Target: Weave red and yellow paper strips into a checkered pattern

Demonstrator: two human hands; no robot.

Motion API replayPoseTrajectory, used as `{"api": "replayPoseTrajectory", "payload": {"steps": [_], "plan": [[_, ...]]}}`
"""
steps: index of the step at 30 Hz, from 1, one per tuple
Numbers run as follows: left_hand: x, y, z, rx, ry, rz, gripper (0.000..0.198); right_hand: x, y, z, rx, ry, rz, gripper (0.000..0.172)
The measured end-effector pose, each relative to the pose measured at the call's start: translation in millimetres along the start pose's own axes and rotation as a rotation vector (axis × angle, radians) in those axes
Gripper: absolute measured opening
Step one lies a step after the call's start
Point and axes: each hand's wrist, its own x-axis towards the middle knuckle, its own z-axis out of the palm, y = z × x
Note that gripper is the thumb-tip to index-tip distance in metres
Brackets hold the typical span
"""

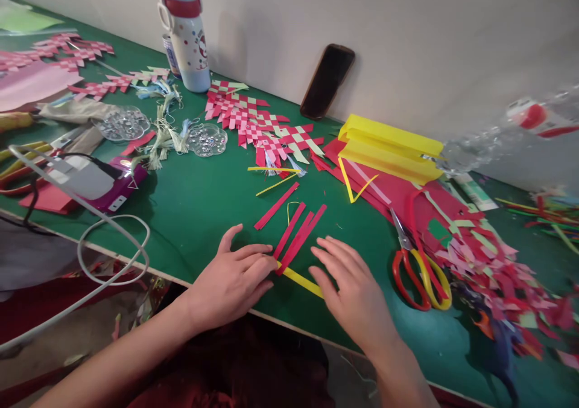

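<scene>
My left hand [242, 281] rests low over the table, its fingertips pressed on the left end of a yellow paper strip [301, 281]. One finger of it sticks up, away from the others. Several red paper strips [301, 236] fan out upward from that yellow end, with their lower ends beside my left fingertips. To the right, my right hand [350, 287] has its fingers apart, and its thumb is close to the yellow strip's other end, partly hiding it. Another red strip [277, 206] and thin yellow strips [275, 184] lie just beyond.
Scissors [420, 275] lie right of my right hand, near paper scraps [493, 269]. Behind are woven paper pieces [253, 121], a folded yellow sheet [389, 148], a leaning phone [328, 82] and a bottle [187, 40]. A white cable [113, 275] hangs over the left edge.
</scene>
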Motion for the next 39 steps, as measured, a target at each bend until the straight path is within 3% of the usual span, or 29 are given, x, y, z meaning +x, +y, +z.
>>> {"api": "replayPoseTrajectory", "payload": {"steps": [3,7,13,21,29,39], "plan": [[1.0,0.4,0.5,-0.007,0.010,-0.003,0.016,1.3,-12.1,-7.8,0.052,0.136,-0.054,0.024],[0.4,1.4,0.9,-0.001,0.025,-0.009,0.018,3.6,-29.5,-1.0,0.038,-0.040,-0.193,0.027],[-0.9,1.4,0.6,0.008,0.008,-0.014,0.016,2.1,-23.1,11.0,-0.020,-0.135,-0.090,0.032],[1.6,-0.1,-1.9,-0.010,0.016,-0.008,0.018,0.1,-33.7,11.4,0.076,0.031,0.047,0.013],[1.9,0.2,-2.6,0.008,0.010,-0.008,0.022,16.1,-44.2,22.0,0.021,-0.006,0.087,0.012],[-4.4,-6.1,3.2,0.034,-0.021,0.055,0.033,-1.2,-38.9,11.6,-0.024,0.007,0.080,0.017]]}}
